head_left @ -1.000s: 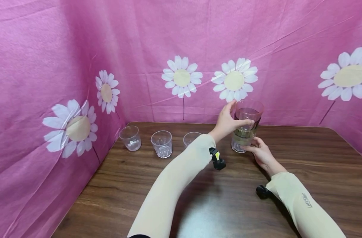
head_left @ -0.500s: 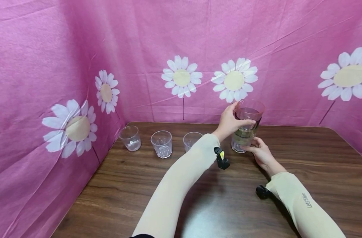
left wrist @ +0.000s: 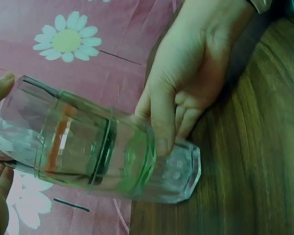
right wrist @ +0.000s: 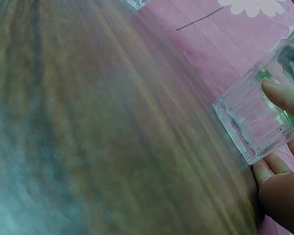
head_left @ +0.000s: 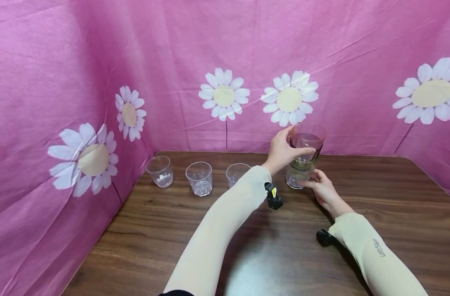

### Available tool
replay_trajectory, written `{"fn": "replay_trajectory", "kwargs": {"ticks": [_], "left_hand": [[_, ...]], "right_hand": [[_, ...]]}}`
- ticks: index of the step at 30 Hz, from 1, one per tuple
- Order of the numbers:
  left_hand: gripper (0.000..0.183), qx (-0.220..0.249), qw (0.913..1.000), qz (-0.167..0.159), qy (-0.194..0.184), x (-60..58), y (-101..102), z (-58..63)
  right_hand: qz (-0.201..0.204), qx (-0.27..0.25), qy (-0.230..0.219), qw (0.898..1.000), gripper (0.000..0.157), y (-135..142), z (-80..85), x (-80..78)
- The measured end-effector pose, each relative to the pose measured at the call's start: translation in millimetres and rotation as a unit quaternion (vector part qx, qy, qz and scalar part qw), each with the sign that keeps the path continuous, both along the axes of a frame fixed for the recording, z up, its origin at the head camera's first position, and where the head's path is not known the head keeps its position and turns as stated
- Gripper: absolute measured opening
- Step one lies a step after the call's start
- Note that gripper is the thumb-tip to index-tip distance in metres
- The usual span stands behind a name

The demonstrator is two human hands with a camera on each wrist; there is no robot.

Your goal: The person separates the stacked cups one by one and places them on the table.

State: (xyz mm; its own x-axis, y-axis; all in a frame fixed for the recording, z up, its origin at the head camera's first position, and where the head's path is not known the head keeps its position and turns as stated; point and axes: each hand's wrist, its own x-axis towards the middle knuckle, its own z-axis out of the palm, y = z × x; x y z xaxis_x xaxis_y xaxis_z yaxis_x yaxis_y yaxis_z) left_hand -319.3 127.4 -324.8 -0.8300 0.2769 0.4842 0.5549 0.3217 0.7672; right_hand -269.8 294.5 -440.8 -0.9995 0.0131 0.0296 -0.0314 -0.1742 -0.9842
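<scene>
A tall stack of nested tumblers (head_left: 302,166) stands at the back of the table, right of centre. Its bottom tumbler (left wrist: 179,171) is clear with a faceted base; above it come green, dark and pinkish tinted ones. My left hand (head_left: 282,150) grips the stack near the top, thumb across the front and fingers reaching behind. Lower down, my right hand (head_left: 325,191) holds the bottom tumbler between thumb and fingers. In the right wrist view, the right thumb (right wrist: 284,98) lies against the clear wall, with the base right at the tabletop.
Left of the stack, three clear tumblers stand in a row: a far-left tumbler (head_left: 160,172), a middle tumbler (head_left: 199,179) and a right tumbler (head_left: 235,170) partly behind my left sleeve. A pink daisy-print cloth (head_left: 165,102) hangs behind the wooden table (head_left: 154,246).
My left wrist and forearm have shifted slightly to the right. Both hands keep their hold on the stack, and the head view has turned very slightly.
</scene>
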Motion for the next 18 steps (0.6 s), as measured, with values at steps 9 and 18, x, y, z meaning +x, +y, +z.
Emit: {"fn": "replay_trajectory", "kwargs": {"ticks": [9,18], "left_hand": [[0.085,-0.045,0.9977,0.015,0.049,0.2,-0.9,0.7],[0.086,-0.059,0.9940,0.032,0.086,-3.1,1.4,-3.9]], "right_hand": [[-0.004,-0.009,0.007,1.000,0.044,0.6,1.1,-0.6],[-0.012,-0.017,0.004,1.000,0.043,-0.7,-0.5,0.6]]}}
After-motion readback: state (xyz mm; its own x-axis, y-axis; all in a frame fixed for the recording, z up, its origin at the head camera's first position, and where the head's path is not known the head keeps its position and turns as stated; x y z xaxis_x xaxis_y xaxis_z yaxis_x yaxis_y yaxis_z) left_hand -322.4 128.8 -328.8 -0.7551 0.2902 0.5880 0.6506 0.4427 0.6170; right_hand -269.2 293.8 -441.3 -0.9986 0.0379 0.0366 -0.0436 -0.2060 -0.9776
